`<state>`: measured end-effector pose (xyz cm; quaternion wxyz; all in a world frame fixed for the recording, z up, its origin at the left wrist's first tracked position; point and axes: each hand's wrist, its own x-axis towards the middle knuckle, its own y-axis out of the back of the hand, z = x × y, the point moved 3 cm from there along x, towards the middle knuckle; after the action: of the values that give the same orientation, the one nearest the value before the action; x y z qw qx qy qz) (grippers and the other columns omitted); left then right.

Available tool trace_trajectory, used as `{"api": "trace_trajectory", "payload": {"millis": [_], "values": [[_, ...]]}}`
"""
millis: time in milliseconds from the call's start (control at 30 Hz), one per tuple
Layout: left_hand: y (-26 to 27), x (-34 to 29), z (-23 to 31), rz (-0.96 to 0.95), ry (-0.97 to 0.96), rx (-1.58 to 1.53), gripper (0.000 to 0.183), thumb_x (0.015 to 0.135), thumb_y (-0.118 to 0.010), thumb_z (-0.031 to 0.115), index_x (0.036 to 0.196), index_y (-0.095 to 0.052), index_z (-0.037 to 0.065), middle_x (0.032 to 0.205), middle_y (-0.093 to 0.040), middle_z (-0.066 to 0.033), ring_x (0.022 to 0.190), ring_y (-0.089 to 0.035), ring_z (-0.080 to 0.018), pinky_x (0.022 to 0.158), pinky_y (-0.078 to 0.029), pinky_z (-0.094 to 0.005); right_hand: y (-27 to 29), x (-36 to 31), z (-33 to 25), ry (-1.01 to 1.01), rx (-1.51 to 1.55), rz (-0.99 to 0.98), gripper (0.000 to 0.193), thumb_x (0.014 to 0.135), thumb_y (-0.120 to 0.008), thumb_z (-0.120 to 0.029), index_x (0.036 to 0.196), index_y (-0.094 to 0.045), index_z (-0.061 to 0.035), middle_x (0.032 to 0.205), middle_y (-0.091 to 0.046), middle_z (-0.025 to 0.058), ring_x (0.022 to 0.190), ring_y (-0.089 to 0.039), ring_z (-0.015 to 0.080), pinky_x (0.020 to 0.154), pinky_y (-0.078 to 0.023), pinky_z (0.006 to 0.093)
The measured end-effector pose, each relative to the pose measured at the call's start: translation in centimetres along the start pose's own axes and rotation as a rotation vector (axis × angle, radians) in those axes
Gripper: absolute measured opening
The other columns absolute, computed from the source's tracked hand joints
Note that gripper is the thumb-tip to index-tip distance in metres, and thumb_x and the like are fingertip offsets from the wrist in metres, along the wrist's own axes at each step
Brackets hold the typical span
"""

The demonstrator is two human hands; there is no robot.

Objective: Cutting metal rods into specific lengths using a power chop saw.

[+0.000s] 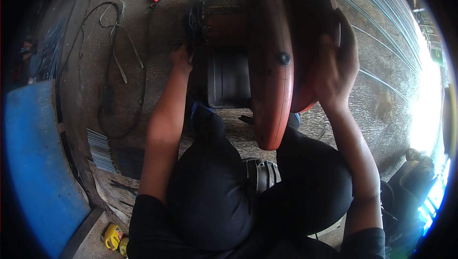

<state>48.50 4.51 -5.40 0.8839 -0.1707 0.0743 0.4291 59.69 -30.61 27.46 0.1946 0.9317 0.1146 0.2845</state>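
Observation:
A large cut-off saw with a reddish-orange wheel guard and a dark motor housing is in front of me, beyond my knees. My left hand is closed at the motor's left end, on a dark part in shadow; its fingertips are hidden. On the other side, my right hand grips the rounded rim of the second red guard half, thumb on the near face. That hand is slightly blurred. A black knob sits on the front guard.
A dark cable and pale string lie on the worn board floor to the left. Long thin metal rods stretch along the right. A blue panel stands at left, by several short rods and a yellow package.

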Motion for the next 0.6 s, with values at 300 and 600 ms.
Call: {"api": "trace_trajectory", "payload": {"millis": [300,600], "values": [[-1.0,-1.1,1.1,0.129,0.169,-0.095,0.029,0.085,-0.069,0.009,0.104,-0.057,-0.010,0.100,-0.064,-0.0178,0.085,-0.067,-0.0281,0.071,-0.059,-0.0339,-0.2,-0.2,0.0,-0.007,0.098,-0.021,0.046,0.095,-0.049,-0.004,0.138,-0.037,0.0047,0.135,-0.049,0.0216,0.128,-0.046,0.0267,0.107,-0.035,0.0356],[-0.7,-0.7,0.2,0.184,0.207,-0.176,0.031,0.083,-0.072,0.011,0.102,-0.058,-0.010,0.097,-0.064,-0.0157,0.082,-0.067,-0.0258,0.068,-0.057,-0.0344,-0.3,-0.9,0.5,-0.006,0.022,-0.036,0.047,0.095,-0.045,-0.004,0.140,-0.035,0.0048,0.139,-0.045,0.0229,0.132,-0.042,0.0295,0.109,-0.033,0.0373]]}}
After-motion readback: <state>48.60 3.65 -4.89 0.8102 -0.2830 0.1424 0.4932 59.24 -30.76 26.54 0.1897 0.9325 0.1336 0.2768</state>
